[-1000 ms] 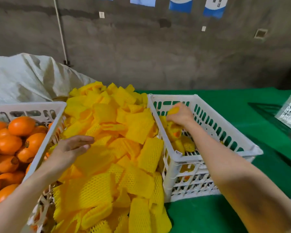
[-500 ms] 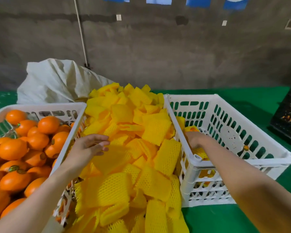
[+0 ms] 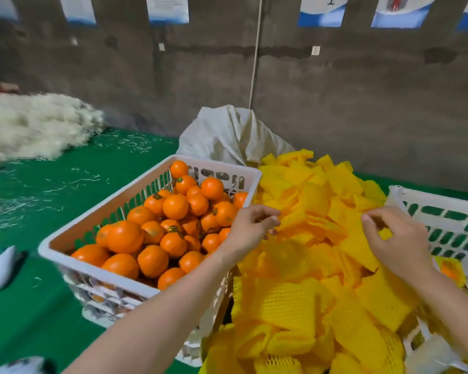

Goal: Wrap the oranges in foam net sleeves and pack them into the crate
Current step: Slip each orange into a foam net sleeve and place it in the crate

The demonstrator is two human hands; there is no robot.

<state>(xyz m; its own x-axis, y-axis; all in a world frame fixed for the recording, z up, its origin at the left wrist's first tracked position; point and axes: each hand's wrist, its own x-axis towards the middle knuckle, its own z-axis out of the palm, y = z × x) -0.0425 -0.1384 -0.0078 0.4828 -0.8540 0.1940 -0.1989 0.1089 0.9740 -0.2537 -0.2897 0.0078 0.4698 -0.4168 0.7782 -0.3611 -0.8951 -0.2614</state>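
Green cloth worktop (image 3: 65, 190) carries 2 white slotted plastic crates: left crate (image 3: 152, 286) heaped w/ approx 30 glossy oranges (image 3: 175, 207); right crate (image 3: 449, 211) has 1 wrapped fruit visible. Between them, a heap of yellow foam net sleeves (image 3: 303, 300). Your left hand (image 3: 250, 229) and right hand (image 3: 397, 238) hover palm-down over it, each grip half-curled, empty

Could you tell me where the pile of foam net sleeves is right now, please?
In the head view, the pile of foam net sleeves lies right of centre, between the crate of oranges and the packing crate.
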